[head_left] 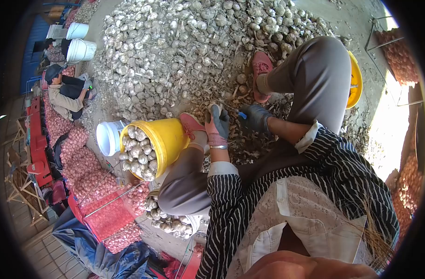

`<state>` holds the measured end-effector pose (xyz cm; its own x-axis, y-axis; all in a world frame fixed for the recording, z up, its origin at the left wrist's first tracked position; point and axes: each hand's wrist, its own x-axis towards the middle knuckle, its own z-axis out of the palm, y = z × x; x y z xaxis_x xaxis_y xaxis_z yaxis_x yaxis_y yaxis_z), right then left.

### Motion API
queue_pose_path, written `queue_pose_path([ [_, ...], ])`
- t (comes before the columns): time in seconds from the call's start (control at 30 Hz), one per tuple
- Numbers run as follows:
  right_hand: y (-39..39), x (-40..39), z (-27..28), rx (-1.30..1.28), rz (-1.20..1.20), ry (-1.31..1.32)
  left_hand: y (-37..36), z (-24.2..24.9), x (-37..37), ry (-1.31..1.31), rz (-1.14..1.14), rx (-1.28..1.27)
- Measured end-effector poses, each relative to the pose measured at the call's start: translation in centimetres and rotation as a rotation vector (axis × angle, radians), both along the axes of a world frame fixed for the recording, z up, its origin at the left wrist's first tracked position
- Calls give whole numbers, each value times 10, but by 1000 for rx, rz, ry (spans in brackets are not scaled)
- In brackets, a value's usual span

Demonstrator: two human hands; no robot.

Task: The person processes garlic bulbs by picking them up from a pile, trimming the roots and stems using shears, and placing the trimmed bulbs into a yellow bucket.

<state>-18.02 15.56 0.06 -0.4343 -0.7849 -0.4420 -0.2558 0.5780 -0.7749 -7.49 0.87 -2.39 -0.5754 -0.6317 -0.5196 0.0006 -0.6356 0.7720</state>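
My left hand (217, 125), in a grey and pink glove, is closed around a garlic bulb (215, 109) between my feet. Just to its right, my right hand (257, 118), in a dark grey glove, grips a blue-handled tool (242, 115). A thin metal part of the tool reaches toward the bulb; its exact kind is too small to make out. Beyond both hands spreads a large heap of garlic (161, 56) with dry stems. By my left foot, a yellow bucket (173, 142) lies tipped, with garlic bulbs (139, 153) in its mouth.
A white bucket (109, 138) stands beside the yellow one. Another container of garlic (173, 223) sits by my left knee. Red net sacks (89, 162) line the left side, where a co-worker (64, 90) sits. A second yellow bucket (356, 81) is behind my right knee.
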Motion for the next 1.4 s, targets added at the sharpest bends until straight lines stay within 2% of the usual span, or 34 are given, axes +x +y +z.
queue_pose_path([
  [0.03, 0, 6, -13, -7, 2, 1, 5, 5, 2, 1, 2, -7],
  [0.1, -3, 17, -30, -138, -28, -67, 14, 9, 6, 172, 153, 66],
  [0.23, 4, 23, -19, -271, -21, -155, 16, -14, 31, 256, 101, 103],
  [0.3, 9, 15, 12, -106, 92, -77, 20, -25, 36, 127, 45, -208],
  [0.33, 8, 16, 12, -102, 85, -75, 19, -20, 36, 106, 23, -318],
  [0.37, 9, 17, 11, -52, 95, -46, 22, -17, 35, 108, 16, -311],
  [0.4, 10, 19, 9, -1, 107, -19, 25, -14, 35, -7, -15, -445],
  [0.43, 10, 19, 5, 6, 102, -21, 27, -11, 34, -124, -45, -578],
  [0.47, 10, 20, 1, -15, 73, -44, 23, -20, 38, -126, -50, -571],
  [0.53, 9, 20, 0, -29, 42, -73, 15, -29, 42, -331, -210, -882],
  [0.6, 8, 16, 3, -7, 77, -79, 9, -30, 45, -313, -239, -874],
  [0.67, 5, 24, -38, -45, 36, -156, 13, -23, 43, -297, -262, -865],
  [0.73, -2, 27, -48, -94, 4, -229, 13, -18, 39, 10, 33, -449],
  [0.77, -7, 25, -37, -1, -124, -447, 10, -23, 41, 6, 38, -449],
  [0.8, -10, 22, -28, 95, -252, -661, 6, -28, 43, 67, 137, -274],
  [0.83, -11, 21, -27, 98, -245, -662, 5, -26, 42, 129, 234, -97],
  [0.9, -9, 20, -27, -189, -181, -353, 6, -25, 42, 100, 214, -150],
  [0.93, -7, 17, -17, -186, -175, -356, 5, -25, 44, 89, 165, -163],
  [1.0, 1, 6, 13, -224, 129, 285, 5, -27, 45, 108, 88, -141],
  [1.03, 2, 5, 17, -225, 130, 286, 7, -20, 43, 109, 88, -142],
  [1.1, 3, 3, 22, -44, 227, 358, 11, -5, 37, 29, 61, -175],
  [1.2, 8, 5, 18, -27, 273, 488, 14, 1, 39, 179, 99, -113],
  [1.33, 12, 7, 15, -51, 312, 560, 10, -16, 46, 239, 38, -167],
  [1.4, 14, 6, 15, -85, 317, 602, 11, -16, 48, 48, -56, -468],
])
